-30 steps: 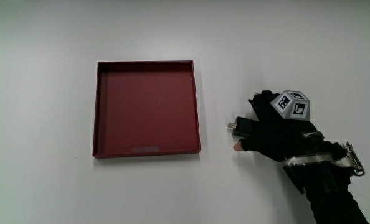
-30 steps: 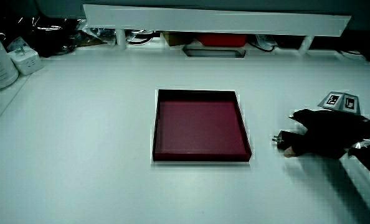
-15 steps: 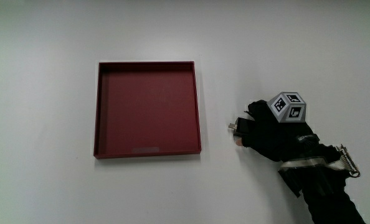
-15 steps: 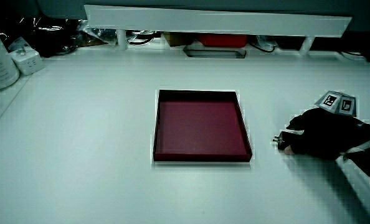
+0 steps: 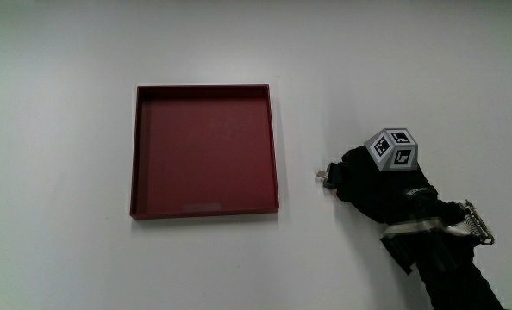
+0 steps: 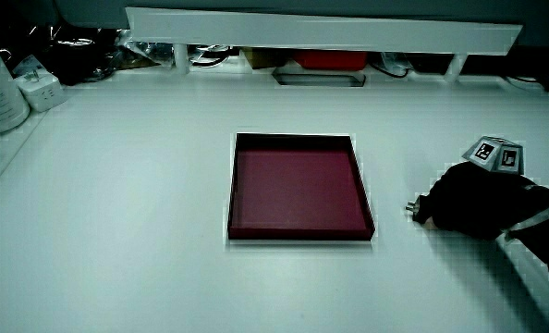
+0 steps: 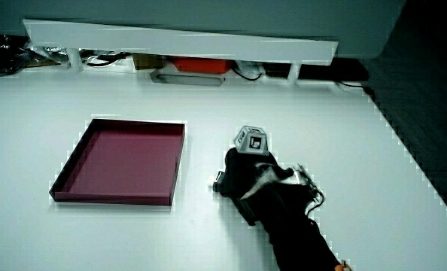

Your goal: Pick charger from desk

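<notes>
Since a second ago the hand [image 5: 372, 182] has closed down over the charger [image 5: 327, 177]: the thumb tip that showed bare on the tabletop [image 5: 66, 69] is now tucked in, and the fingers are curled tight around the charger's dark body, so only its end with the small metal prongs pokes out toward the red tray [image 5: 136, 151]. Hand and charger lie beside the tray, near its edge but apart from it, about level with the tray's corner nearer to the person. The patterned cube [image 5: 391, 149] on the back of the glove faces upward, and the forearm [image 5: 450, 263] runs back toward the person's edge of the tabletop. In both side views the hand [image 6: 469, 199] [image 7: 242, 175] sits low at the surface; whether the charger is lifted clear cannot be told. The tray [image 6: 366, 199] [image 7: 65, 172] holds nothing, and a low white partition [image 6: 321, 30] [image 7: 178, 41] runs along the tabletop's edge farthest from the person.
</notes>
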Available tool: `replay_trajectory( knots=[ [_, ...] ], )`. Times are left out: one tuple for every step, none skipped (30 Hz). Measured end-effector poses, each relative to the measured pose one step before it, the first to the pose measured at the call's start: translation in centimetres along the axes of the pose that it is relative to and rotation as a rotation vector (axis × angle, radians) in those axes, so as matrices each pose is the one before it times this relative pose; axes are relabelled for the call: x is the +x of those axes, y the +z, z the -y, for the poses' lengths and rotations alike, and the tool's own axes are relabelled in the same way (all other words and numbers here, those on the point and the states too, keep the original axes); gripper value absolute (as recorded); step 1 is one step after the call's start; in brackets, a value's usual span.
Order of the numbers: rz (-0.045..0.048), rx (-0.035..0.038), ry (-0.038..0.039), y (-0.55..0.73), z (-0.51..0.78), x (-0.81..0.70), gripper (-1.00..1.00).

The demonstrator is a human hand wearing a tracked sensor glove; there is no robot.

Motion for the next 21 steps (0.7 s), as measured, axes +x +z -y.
replay_trajectory(
  knots=[
    [0.01154,0.01381,-0.00487,0.161,0.138,-0.118,0.89],
    [-0.00497,-0.00266,0.01208,0.187,0.158,-0.17,0.93],
    [-0.00296,0.00534,0.00111,0.047,0.045,-0.018,0.96],
    [0.00832,0.00408,-0.00146,-0.106,-0.092,0.122,1.0],
    [-0.00374,-0.00575,0.00652,0.093,0.07,-0.067,1.0],
    [-0.00355,-0.00059,-0.00539,0.041,0.021,0.0,1.0],
    [-0.00041,0.00312,0.00477,-0.09,-0.109,0.114,1.0],
    [0.00005,0.00112,0.01035,0.179,0.141,-0.155,1.0],
    [-0.00782,-0.0001,-0.00174,0.018,-0.028,0.068,1.0],
    [0.00097,0.0062,0.00465,0.185,0.093,-0.08,1.0],
    [0.00457,0.00301,0.00426,0.229,0.116,-0.146,1.0],
    [-0.00136,0.00718,0.00254,0.225,0.066,-0.082,1.0],
    [0.00006,0.00116,0.00447,0.203,0.031,-0.056,1.0],
    [0.00521,0.01461,0.00649,0.453,0.213,-0.299,1.0],
    [0.00624,0.0054,0.00842,0.317,0.035,-0.191,1.0],
    [-0.00892,0.00441,0.00784,0.55,0.226,-0.431,1.0],
    [0.01341,0.02029,-0.00555,0.379,0.056,-0.243,1.0],
    [-0.01722,-0.01063,0.02182,0.436,0.064,-0.349,1.0],
    [0.00651,0.00964,0.01595,0.521,0.114,-0.466,1.0],
    [0.01298,0.01925,-0.00036,0.398,0.008,-0.366,1.0],
    [-0.01257,-0.00779,0.01722,0.575,0.154,-0.647,1.0]
  ],
)
